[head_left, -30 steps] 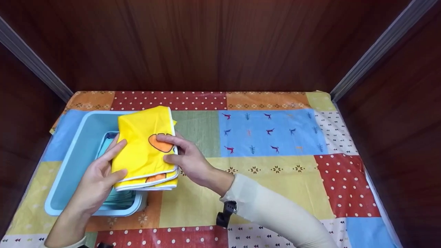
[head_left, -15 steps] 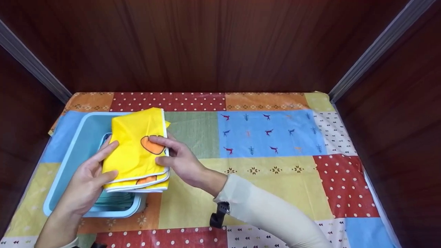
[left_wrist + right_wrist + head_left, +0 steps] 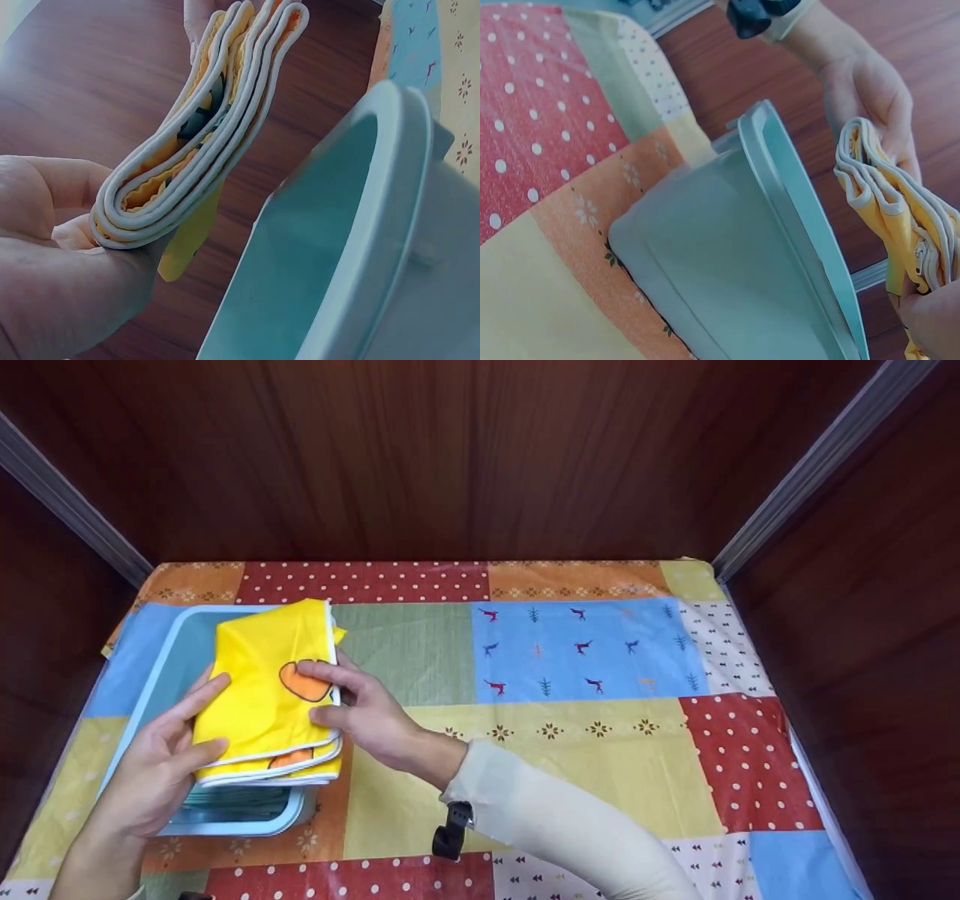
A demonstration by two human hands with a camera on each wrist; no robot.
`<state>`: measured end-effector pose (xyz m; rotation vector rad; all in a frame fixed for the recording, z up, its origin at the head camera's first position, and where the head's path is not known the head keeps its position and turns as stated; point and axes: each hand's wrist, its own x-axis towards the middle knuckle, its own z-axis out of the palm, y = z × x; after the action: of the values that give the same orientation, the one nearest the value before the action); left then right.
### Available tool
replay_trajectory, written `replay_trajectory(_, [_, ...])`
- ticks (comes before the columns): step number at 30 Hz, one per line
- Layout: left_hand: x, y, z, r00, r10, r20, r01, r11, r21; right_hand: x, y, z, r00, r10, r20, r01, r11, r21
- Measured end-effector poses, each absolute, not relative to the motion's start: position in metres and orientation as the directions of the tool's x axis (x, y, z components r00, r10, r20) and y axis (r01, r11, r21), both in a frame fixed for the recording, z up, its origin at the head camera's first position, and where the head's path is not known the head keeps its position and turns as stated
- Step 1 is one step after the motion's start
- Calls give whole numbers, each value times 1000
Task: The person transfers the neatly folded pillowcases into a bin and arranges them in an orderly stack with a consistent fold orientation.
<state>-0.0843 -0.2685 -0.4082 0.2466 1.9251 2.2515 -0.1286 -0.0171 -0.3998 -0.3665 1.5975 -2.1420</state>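
Observation:
A folded yellow cloth (image 3: 255, 682) with white piping and an orange, black-outlined print is held above a light blue plastic bin (image 3: 255, 828). My left hand (image 3: 150, 769) grips its left, folded side, thumb on top and fingers beneath. At the opposite edge, my right hand (image 3: 382, 724) pinches it, with thumb and index finger lying on the front. Several stacked layers show edge-on as a folded cloth (image 3: 202, 157) in the left wrist view. A small zipper (image 3: 920, 256) appears on its edge in the right wrist view. Green folded fabric (image 3: 232, 799) lies inside the bin, mostly covered from above.
The bin stands at the left on a patchwork-patterned tablecloth (image 3: 540, 780). Dark wood-grain panels (image 3: 450, 457) enclose the back and both sides of the table. A black strap (image 3: 451, 831) hangs at my right sleeve.
Both hands have carried the folded cloth leftward and slightly down, farther over the bin. Their hold on it looks the same, and the bin stays in place.

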Motion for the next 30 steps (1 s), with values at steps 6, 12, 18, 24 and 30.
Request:
replay_trajectory(6, [-83,-277,-410,-968,252,14,-28,-162,986,-127,-24,-402,-864,-501,-46,180,-222,-958])
replay_trajectory(12, [-82,-283,-414,-972,236,-15,-54,-161,985,-126,-29,-404,-857,-511,-71,199,-200,-959])
replay_trajectory(18, [-80,-291,-417,-975,218,-45,-83,-165,983,-126,-35,-406,-851,-514,-108,229,-179,-957])
replay_trajectory(24, [-80,-298,-421,-972,236,-15,-56,-169,984,-123,-41,-405,-850,-508,-142,255,-161,-953])
replay_trajectory(30, [-81,-304,-425,-968,250,17,-18,-139,990,-121,-48,-405,-849,-504,-160,250,-115,-961])
